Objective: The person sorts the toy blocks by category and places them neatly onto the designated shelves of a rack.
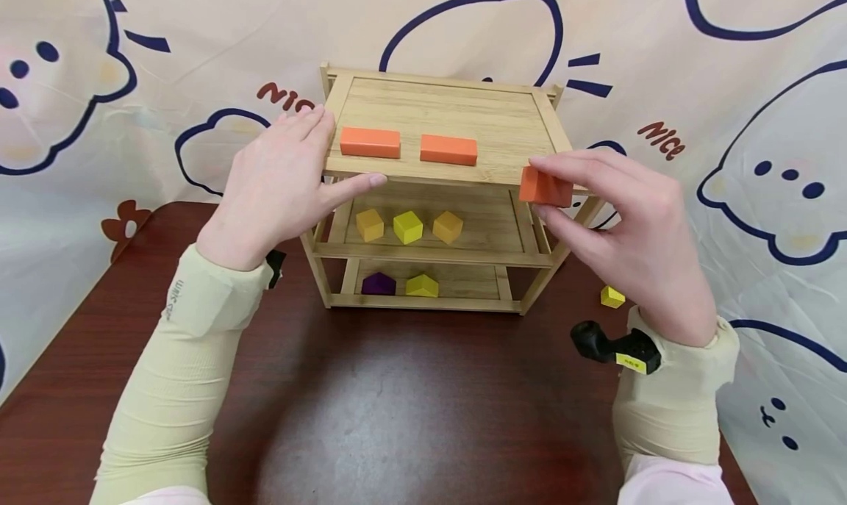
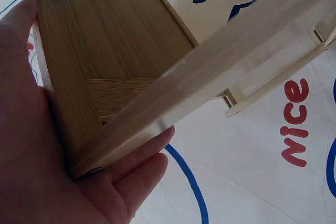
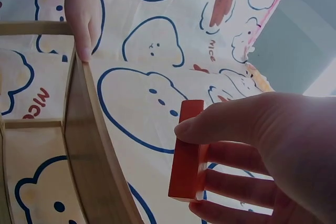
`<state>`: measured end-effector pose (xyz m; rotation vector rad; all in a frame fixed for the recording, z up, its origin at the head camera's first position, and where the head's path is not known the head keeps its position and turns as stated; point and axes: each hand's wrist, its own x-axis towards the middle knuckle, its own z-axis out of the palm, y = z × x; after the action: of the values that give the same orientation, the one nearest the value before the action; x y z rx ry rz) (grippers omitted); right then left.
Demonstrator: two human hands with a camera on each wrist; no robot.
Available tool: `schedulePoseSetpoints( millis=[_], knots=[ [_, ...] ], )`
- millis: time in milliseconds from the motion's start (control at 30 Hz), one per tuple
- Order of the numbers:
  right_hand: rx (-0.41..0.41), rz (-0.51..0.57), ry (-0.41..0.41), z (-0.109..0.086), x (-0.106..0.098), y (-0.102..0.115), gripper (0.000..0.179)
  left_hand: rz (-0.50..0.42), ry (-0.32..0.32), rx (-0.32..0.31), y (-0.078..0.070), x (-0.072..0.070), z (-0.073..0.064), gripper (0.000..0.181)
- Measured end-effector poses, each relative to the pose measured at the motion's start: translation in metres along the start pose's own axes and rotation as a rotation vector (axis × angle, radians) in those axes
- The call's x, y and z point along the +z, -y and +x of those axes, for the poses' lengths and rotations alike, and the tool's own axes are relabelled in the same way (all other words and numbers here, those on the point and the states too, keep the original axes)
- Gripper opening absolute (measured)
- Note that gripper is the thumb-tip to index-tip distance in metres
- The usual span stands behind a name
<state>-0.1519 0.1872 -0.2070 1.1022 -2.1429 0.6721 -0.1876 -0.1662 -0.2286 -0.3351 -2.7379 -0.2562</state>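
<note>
My right hand [image 1: 631, 218] pinches an orange rectangular block [image 1: 546, 190] between thumb and fingers, at the right front corner of the wooden shelf [image 1: 456, 104]. In the right wrist view, that block [image 3: 185, 166] appears apart from the top board. My left hand [image 1: 278, 174] rests against the shelf's left front corner, its thumb stretched along the front edge and the fingers straight along the side. Two more orange blocks, a left one [image 1: 370, 143] and a right one [image 1: 448, 150], lie in a row near the top board's front edge.
The middle tier bears an orange-yellow block [image 1: 370, 226], a yellow block [image 1: 408, 228] and another orange-yellow block [image 1: 448, 227]. Below sit a purple block [image 1: 379, 284] and a yellow block [image 1: 422, 286]. One yellow block [image 1: 612, 297] lies on the dark table [image 1: 397, 402]. A printed cloth [image 1: 218, 34] hangs behind.
</note>
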Motion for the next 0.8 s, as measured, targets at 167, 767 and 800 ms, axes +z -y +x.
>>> schedulePoseSetpoints(
  millis=[167, 767, 800],
  knots=[
    [0.014, -0.048, 0.003, 0.007, -0.001, -0.005, 0.048, 0.001, 0.000, -0.002, 0.000, 0.000, 0.000, 0.107],
    [0.132, -0.056, 0.033, 0.027, 0.002, -0.023, 0.045, -0.009, -0.006, 0.001, 0.000, 0.001, 0.000, 0.106],
    [0.135, -0.055, 0.038, 0.028, 0.003, -0.024, 0.045, -0.009, -0.005, 0.001, 0.000, 0.001, 0.000, 0.106]
  ],
)
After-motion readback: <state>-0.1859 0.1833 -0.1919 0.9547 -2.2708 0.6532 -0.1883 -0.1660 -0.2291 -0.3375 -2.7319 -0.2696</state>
